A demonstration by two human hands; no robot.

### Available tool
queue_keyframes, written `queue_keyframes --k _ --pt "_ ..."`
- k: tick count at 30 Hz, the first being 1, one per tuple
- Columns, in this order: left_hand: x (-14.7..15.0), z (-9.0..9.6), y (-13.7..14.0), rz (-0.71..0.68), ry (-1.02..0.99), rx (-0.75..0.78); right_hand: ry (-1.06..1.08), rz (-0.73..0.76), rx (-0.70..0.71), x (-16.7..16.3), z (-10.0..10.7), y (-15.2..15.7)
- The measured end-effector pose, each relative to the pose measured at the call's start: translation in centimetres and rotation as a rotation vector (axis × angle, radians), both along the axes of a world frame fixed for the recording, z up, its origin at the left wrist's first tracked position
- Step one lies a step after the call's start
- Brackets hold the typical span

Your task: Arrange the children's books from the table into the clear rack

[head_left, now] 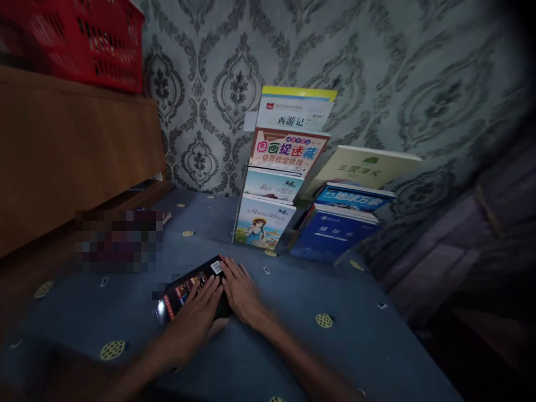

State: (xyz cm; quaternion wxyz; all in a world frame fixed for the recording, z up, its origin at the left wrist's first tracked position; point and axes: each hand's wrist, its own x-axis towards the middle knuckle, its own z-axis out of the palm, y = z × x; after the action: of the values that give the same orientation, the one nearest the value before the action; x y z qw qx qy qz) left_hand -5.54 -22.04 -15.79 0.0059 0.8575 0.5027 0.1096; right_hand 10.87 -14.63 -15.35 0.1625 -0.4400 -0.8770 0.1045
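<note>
A dark book point(183, 294) with small pictures and a white barcode lies on the blue patterned cloth. My left hand point(196, 315) rests flat across its cover, fingers stretched out. Along the book's right edge lies my right hand point(242, 290), its fingers straight and touching the cover beside the barcode. Both palms hide the book's near right part. Beyond the hands, a tiered column of books point(262, 226) leans upright near the wall. To its right stands a second, shorter group of books point(335, 231) with a blue one in front.
At left is a wooden cabinet point(75, 151) with a red plastic basket point(111, 50) on top. A pixelated patch blurs something by the cabinet's foot. Patterned wallpaper point(201, 111) covers the back wall. A purplish curtain point(456, 240) hangs at right, past the edge of the cloth.
</note>
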Motion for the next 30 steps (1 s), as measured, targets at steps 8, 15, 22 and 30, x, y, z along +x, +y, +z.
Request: queue_keyframes --k 8,15,22,30 --pt "-4.1 -0.7 3.9 0.162 0.042 0.068 -0.011 -0.022 -0.091 1.0 2.1 -1.9" --pt "-7.3 -2.9 1.7 0.286 0.054 0.166 -0.04 0.003 -0.112 1.2 3.1 -3.2" --pt "-7.3 -2.7 0.6 0.359 -0.124 0.264 -0.007 0.322 -0.027 -0.7 1.0 -7.4" --pt "-6.0 1.3 -0.3 0.389 -0.102 0.138 0.032 0.414 0.074 -4.9 -6.5 -9.3"
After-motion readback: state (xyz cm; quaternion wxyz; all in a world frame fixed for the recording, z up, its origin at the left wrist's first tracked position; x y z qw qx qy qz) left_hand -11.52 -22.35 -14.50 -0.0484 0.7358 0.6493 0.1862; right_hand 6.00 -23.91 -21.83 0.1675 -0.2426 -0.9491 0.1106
